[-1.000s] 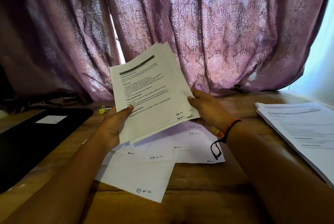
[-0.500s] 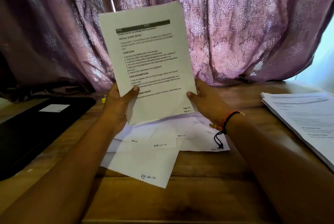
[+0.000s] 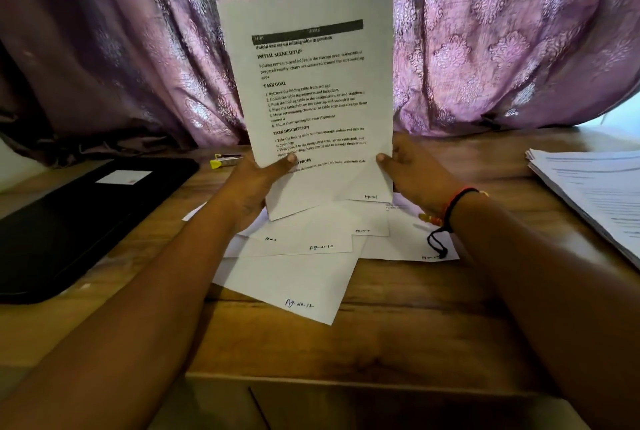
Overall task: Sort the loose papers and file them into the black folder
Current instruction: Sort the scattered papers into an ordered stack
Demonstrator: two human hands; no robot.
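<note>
White sheets (image 3: pixel 311 100) headed "INITIAL SCENE SETUP" are held upright above loose papers (image 3: pixel 294 287) marked "Pg-No-12", clamped by fingers (image 3: pixel 289 161) of the left hand (image 3: pixel 254 183) and right hand (image 3: pixel 415 173); the black folder (image 3: pixel 79 221) lies left of the sheets.

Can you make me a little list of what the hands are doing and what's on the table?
left hand: grips the held sheets at the lower left
right hand: grips the lower right edge
held sheets: upright, print facing the camera
loose papers: spread flat on the wooden table
black folder: lies flat at the left, white label on top
paper stack: far right
yellow marker: beyond the folder
</note>
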